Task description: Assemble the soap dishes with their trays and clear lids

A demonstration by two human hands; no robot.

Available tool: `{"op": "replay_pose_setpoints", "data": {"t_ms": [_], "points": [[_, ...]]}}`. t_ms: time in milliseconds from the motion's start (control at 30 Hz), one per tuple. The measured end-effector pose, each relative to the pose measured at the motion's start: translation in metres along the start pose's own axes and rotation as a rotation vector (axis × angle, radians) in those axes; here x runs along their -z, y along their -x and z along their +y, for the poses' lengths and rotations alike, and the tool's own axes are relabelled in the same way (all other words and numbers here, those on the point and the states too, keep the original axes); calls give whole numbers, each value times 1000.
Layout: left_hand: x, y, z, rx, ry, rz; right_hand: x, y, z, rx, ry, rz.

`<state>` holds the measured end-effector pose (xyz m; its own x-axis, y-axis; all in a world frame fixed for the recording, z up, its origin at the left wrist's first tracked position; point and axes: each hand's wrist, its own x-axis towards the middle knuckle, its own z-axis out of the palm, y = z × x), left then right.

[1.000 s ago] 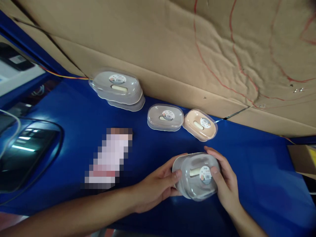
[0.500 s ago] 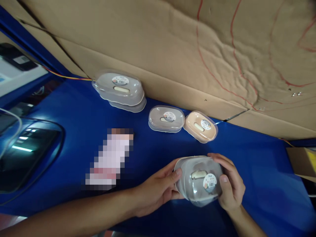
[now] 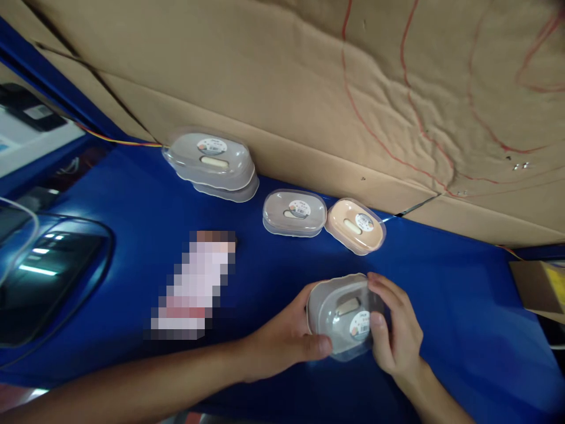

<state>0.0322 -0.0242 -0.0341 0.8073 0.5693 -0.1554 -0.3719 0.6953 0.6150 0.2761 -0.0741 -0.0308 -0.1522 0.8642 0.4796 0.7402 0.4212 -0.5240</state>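
Both my hands grip a clear-lidded grey soap box (image 3: pixel 342 312) with a round sticker, just above the blue table (image 3: pixel 132 224). My left hand (image 3: pixel 286 338) wraps its left end, thumb along the near edge. My right hand (image 3: pixel 395 335) holds the right end, thumb pressed on the lid by the sticker. Behind it, against the cardboard, lie a grey soap box (image 3: pixel 294 212) and a peach soap box (image 3: pixel 355 226). Farther left sits a stack of two larger clear boxes (image 3: pixel 212 165).
A wall of crumpled cardboard (image 3: pixel 309 88) with red lines runs behind the table. A blurred pinkish flat packet (image 3: pixel 194 285) lies left of my hands. A dark glossy device (image 3: pixel 48 265) sits at the far left, a cardboard box (image 3: pixel 536 285) at the right edge.
The box in my hands has turned and shifted slightly left and toward me. My right thumb slid over the lid, and my left thumb came under the near edge.
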Motion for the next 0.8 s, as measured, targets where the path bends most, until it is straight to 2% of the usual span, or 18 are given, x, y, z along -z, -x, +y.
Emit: {"op": "replay_pose_setpoints", "data": {"t_ms": [67,133,200,267,333,400,567,700,800], "points": [[1,2,-3,4,-46,41,-1,1,-3,81,47,-6],[2,3,-4,40,-97,69,-2,3,-5,43,14,-3],[1,5,-4,4,-121,79,-3,4,-4,-99,-118,21],[1,5,-3,-51,-119,74,-6,5,-1,-301,-320,24],[1,5,-1,-76,-133,74,-8,5,5,-473,-499,-33],[2,4,0,-59,-148,96,-10,5,10,-567,-579,-101],[3,2,3,-6,-129,130,-9,10,12,-584,-526,-121],[2,-1,5,-9,-69,124,-6,8,8,-513,-430,-108],[2,0,7,7,-105,119,-5,5,9,-458,-370,-90]]}}
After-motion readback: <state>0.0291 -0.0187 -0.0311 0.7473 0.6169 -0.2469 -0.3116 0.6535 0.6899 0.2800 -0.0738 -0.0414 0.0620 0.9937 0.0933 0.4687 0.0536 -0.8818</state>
